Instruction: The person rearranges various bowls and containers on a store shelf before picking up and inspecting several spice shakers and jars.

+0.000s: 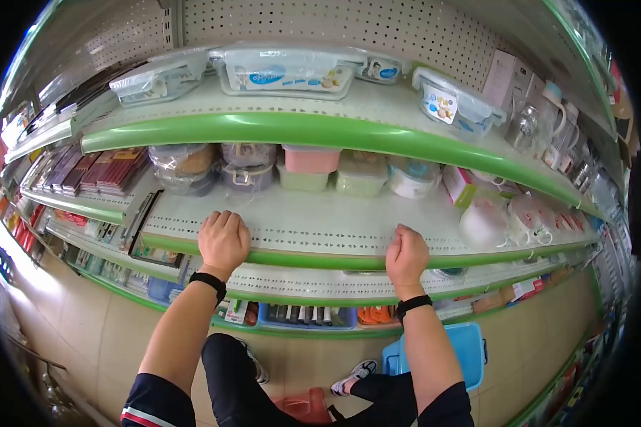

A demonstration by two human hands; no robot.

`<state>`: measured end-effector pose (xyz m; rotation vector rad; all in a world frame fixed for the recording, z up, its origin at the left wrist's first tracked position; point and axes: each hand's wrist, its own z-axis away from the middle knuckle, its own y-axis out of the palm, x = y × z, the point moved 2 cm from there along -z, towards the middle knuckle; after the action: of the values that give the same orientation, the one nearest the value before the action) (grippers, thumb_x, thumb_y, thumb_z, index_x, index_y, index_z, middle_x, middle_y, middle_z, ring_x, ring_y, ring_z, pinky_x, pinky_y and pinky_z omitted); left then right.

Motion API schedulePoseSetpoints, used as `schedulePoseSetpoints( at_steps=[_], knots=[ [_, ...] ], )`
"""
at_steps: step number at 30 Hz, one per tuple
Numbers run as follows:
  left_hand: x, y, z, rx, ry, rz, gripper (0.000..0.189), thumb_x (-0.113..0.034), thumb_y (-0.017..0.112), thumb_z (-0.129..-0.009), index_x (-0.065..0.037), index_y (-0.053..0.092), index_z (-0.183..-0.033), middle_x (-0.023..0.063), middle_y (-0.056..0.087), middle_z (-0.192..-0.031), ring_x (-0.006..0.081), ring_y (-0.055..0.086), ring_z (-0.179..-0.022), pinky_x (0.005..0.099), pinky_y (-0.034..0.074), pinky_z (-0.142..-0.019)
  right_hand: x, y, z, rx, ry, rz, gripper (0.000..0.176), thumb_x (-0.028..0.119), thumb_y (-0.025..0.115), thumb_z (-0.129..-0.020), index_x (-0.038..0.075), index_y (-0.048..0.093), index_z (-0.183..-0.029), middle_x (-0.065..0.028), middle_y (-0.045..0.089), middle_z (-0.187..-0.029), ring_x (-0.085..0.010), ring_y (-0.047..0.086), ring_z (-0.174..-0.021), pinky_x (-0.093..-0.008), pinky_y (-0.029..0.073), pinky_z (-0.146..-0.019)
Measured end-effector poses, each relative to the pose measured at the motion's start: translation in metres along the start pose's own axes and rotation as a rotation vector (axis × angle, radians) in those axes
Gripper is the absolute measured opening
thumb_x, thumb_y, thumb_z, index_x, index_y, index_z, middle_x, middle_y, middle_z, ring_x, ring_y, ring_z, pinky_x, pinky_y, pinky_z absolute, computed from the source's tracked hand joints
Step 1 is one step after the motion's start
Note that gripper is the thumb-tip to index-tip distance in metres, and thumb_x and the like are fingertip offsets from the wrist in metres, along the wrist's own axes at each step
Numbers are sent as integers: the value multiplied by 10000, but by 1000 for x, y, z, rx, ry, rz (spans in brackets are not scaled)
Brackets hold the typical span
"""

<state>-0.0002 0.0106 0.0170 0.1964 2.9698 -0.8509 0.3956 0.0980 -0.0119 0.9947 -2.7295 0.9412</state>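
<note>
My left hand [224, 240] is curled into a fist with its knuckles up, at the green front edge of the middle shelf [313, 226]. Farther right along that same edge, my right hand [407, 255] is closed too, seen from its thumb side. No item shows in either hand. Behind them on this shelf stand a pink and green food container [310, 159], a pale green container [362, 174], a wrapped grey container with a handle [248, 176] and a white tub with a blue lid [413, 178]. Wrapped white items [484, 219] lie right of my right hand.
The shelf above carries a large glass food box [285, 71] and a smaller glass box [454, 107]. Glass mugs [523, 128] stand at its right end. A blue plastic box [466, 349] and a red plastic item [308, 406] are on the floor by my feet.
</note>
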Motion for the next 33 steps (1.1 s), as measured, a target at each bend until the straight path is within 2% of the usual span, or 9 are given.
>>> schedulePoseSetpoints(
  at_steps=[5,7,9,11,12,15,20,33],
  knots=[
    [-1,0,0,43,-9,-13,88,-106,604,-875,-65,626,-800,102,635,-800,345,597,-773,465,480,-703,18,-41,-10,-90,-47,-327,194,46,618,-927,-12,651,-1109,-206,707,-1205,-377,681,-1088,-454,544,-962],
    [-1,0,0,20,2,-5,84,-102,602,-872,-67,626,-800,98,634,-798,345,596,-770,466,479,-701,39,-76,-17,-167,-123,-430,238,102,599,-978,-27,630,-1176,-228,688,-1257,-376,662,-1156,-461,523,-1011],
    [0,0,0,16,9,-2,82,-99,599,-870,-68,624,-798,96,632,-797,345,594,-768,467,477,-699,67,-121,-26,-272,-213,-541,314,219,565,-1041,-16,608,-1244,-249,660,-1323,-378,637,-1222,-496,489,-1071],
    [-1,0,-1,26,20,2,83,-98,596,-869,-69,621,-796,95,631,-797,346,593,-765,467,477,-699,92,-170,-38,-387,-257,-566,531,432,504,-1076,-7,570,-1368,-275,629,-1374,-429,605,-1287,-548,447,-1133],
    [-1,1,-1,17,33,4,116,-111,602,-870,-69,608,-762,96,620,-763,337,586,-736,461,467,-674,106,-195,-46,-410,-329,-568,533,432,507,-1075,-8,568,-1370,-276,628,-1376,-429,604,-1289,-548,446,-1135],
    [0,4,2,42,34,-7,122,-87,567,-899,-70,622,-791,97,637,-791,346,584,-750,465,476,-701,140,-239,-61,-366,-561,-573,540,432,515,-1071,-11,562,-1377,-278,623,-1381,-431,599,-1296,-550,441,-1139],
    [1,7,1,28,62,5,133,-92,571,-894,-61,640,-785,100,645,-785,340,587,-742,455,478,-689,166,-264,-75,-255,-740,-579,552,432,527,-1064,-15,552,-1387,-281,616,-1390,-434,590,-1307,-552,433,-1146],
    [0,7,2,45,55,-51,154,-97,558,-908,-53,653,-794,114,656,-794,357,594,-753,475,489,-677,173,-277,-69,-151,-797,-596,589,431,561,-1047,-27,527,-1415,-291,597,-1414,-440,568,-1335,-558,413,-1165]
  ],
)
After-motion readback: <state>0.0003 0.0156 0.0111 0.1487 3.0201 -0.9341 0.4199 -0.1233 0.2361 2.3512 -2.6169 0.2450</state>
